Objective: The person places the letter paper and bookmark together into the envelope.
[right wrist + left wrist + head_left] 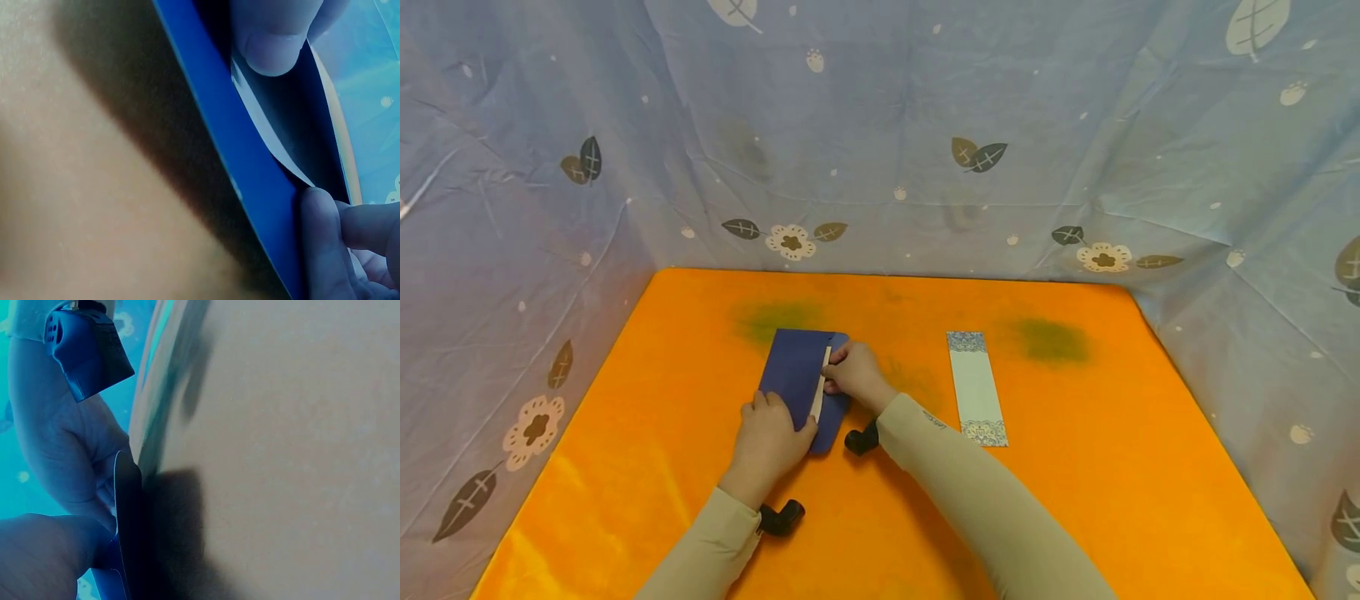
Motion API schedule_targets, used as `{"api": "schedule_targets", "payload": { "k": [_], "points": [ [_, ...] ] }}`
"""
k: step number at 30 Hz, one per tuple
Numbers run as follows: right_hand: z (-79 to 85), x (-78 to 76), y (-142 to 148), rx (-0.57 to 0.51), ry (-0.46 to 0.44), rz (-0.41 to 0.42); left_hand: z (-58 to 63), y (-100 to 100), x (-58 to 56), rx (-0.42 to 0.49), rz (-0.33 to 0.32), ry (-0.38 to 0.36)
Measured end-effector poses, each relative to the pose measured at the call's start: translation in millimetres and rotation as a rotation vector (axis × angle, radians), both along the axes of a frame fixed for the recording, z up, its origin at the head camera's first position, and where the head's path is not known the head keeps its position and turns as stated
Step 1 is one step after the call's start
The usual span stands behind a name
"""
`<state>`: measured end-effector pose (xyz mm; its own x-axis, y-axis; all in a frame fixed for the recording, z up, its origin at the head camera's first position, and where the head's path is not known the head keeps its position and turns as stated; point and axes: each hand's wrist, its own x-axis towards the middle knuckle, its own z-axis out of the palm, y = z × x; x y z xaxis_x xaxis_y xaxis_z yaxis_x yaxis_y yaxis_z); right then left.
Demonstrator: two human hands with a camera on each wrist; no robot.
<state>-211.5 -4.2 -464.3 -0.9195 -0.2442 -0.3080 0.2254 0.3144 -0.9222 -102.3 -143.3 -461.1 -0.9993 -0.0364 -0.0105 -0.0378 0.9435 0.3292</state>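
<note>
A blue envelope (796, 362) slants at the left of the table, flap unfolded to the right, a strip of white paper (818, 398) showing along its mouth. My left hand (767, 437) grips the envelope's near end, thumb by the mouth. At the far part of the mouth, my right hand (857, 375) pinches the paper's edge. Close up in the right wrist view, a right fingertip (274, 53) lies over the paper's edge (269, 131) inside the gaping mouth. The left thumb (322, 225) presses near the paper's lower end. Most of the paper is hidden inside the envelope.
Right of the hands lies a pale strip of card (976, 387) with patterned ends. The orange tabletop (1112, 500) has blue patterned cloth (880, 150) hanging behind and at both sides. Black wrist cameras (782, 518) protrude beside both wrists.
</note>
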Motion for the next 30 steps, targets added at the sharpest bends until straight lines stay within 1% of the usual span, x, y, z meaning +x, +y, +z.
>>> {"api": "schedule_targets", "payload": {
  "k": [6, 11, 13, 17, 19, 22, 24, 25, 30],
  "points": [
    [-2.7, -0.9, 0.8, -0.01, -0.002, -0.006, -1.0, 2.0, -0.3, -0.013, -0.01, 0.001],
    [-6.7, -3.4, 8.2, -0.017, -0.001, -0.012, -3.5, 4.6, -0.6, -0.062, -0.025, 0.006],
    [-8.2, -4.7, 15.0, -0.01, 0.005, -0.005, -5.4, 5.3, -0.5, -0.091, -0.029, 0.01],
    [-7.0, -6.9, 35.6, 0.016, 0.041, 0.037, -8.0, 5.8, 0.7, -0.134, -0.026, 0.015],
    [-5.3, -7.9, 47.3, 0.032, 0.068, 0.051, -7.8, 5.5, 1.4, -0.134, -0.015, 0.006],
    [-1.6, -10.2, 63.8, 0.041, 0.091, 0.046, -7.1, 4.7, 2.0, -0.125, 0.004, -0.02],
    [2.0, -11.0, 75.2, 0.089, 0.122, 0.037, -6.4, 4.3, 2.4, -0.121, 0.011, -0.031],
    [4.3, -10.8, 81.4, 0.13, 0.143, 0.033, -6.0, 4.2, 2.4, -0.121, 0.012, -0.033],
    [15.8, -7.9, 117.0, 0.383, 0.253, 0.003, -4.6, 4.4, 2.0, -0.134, -0.004, -0.025]
  ]
}}
